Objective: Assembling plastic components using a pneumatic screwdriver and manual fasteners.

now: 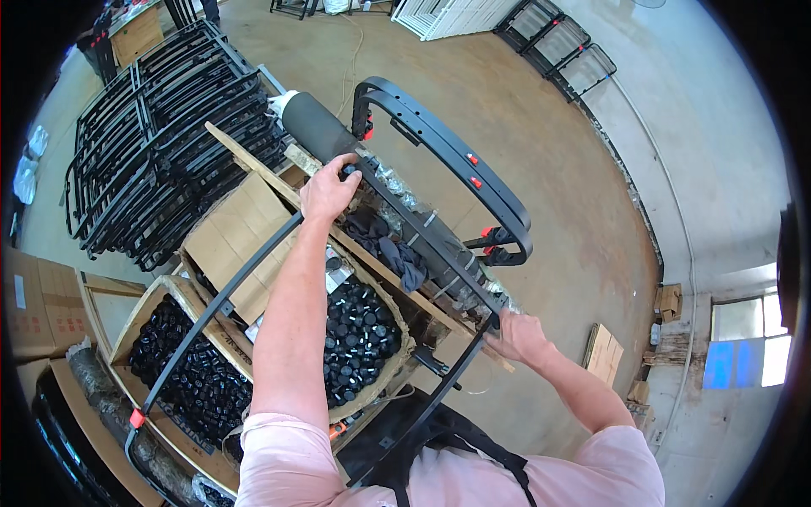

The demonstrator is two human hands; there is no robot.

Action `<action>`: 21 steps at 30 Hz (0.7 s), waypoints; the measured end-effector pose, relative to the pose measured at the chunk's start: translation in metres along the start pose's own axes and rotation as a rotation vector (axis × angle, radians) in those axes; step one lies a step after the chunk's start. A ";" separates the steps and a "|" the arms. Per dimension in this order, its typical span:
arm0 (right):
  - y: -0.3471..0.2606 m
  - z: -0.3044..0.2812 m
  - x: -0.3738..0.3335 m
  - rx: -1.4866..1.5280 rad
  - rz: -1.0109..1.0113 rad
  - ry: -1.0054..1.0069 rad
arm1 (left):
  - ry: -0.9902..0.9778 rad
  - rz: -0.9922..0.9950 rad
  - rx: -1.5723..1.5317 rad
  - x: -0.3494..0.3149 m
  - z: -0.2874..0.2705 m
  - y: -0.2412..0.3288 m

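Observation:
A black metal tube frame [427, 235] lies across the padded bench in front of me, its two side bars running back toward my body. My left hand [328, 193] is closed round its far left corner; a small dark round piece [347, 171] shows between thumb and fingers. At the opposite corner, my right hand [519, 336] grips the frame, with the thumb and part of the fingers hidden. A red clip [137, 418] sits on the left side bar. Below my left forearm stand boxes of black plastic caps [361, 336] and smaller black parts [190, 359].
Stacked black frames [169, 135] stand at the far left. A curved black frame with red parts [448, 152] is beyond the bench. Grey foam padding [317, 127], dark cloth [397, 258] and a wooden slat [405, 291] lie along the bench. A cardboard flap [241, 241] rises beside the boxes.

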State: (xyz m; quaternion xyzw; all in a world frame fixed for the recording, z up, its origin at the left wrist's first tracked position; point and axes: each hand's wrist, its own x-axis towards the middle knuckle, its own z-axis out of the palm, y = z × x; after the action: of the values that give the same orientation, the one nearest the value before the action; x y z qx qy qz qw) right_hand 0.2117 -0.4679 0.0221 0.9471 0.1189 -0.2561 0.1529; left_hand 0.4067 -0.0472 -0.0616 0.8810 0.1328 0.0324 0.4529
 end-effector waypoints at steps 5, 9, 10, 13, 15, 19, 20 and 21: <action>-0.002 -0.025 0.001 -0.004 -0.029 -0.088 | 0.013 -0.014 0.003 0.000 -0.003 -0.004; 0.020 -0.006 0.012 -0.078 -0.082 -0.192 | -0.002 -0.006 -0.004 0.006 0.000 0.003; 0.016 -0.010 0.013 -0.077 -0.088 -0.188 | 0.003 -0.008 0.006 0.004 -0.001 0.000; 0.012 -0.014 0.013 -0.002 -0.091 0.038 | 0.010 -0.016 0.017 0.004 -0.003 0.000; 0.017 0.007 0.009 0.030 -0.131 0.083 | -0.014 -0.029 -0.005 0.004 0.000 0.006; 0.001 -0.004 0.009 0.119 0.003 -0.007 | -0.002 -0.038 0.047 0.002 -0.004 0.003; -0.001 0.000 0.009 0.121 0.029 0.006 | 0.003 -0.035 0.044 0.002 -0.004 0.004; -0.002 0.003 0.009 0.124 0.054 0.019 | -0.003 -0.029 0.017 0.001 -0.003 0.005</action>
State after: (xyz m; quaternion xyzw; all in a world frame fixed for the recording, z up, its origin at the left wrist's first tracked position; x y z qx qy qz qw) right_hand 0.2174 -0.4654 0.0147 0.9599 0.0787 -0.2500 0.0996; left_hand 0.4083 -0.0471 -0.0557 0.8829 0.1450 0.0232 0.4461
